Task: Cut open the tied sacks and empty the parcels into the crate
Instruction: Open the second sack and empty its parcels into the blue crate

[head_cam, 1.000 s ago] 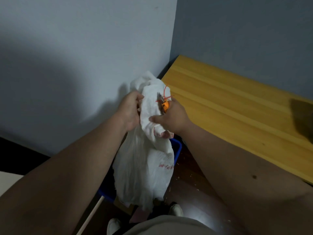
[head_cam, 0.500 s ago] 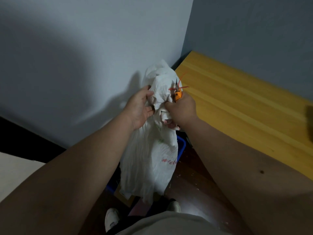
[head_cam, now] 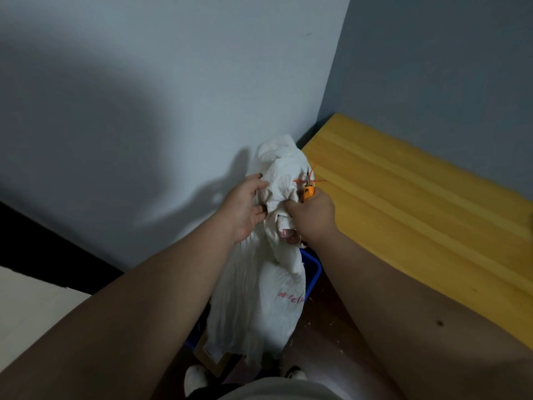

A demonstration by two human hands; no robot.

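The left hand (head_cam: 245, 209) squeezed the white sack (head_cam: 259, 298) neck so the right hand (head_cam: 313, 216), holding an orange cutter (head_cam: 308, 190), could snip the tie (head_cam: 313, 176) at one o'clock.

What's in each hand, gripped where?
Left hand grips the white sack by its bunched neck; right hand holds an orange cutter by its handle.

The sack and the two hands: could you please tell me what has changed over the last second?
Little changed. The right hand worked the orange cutter slightly up at the orange tie. The left hand still grips the white sack, hanging over the blue crate.
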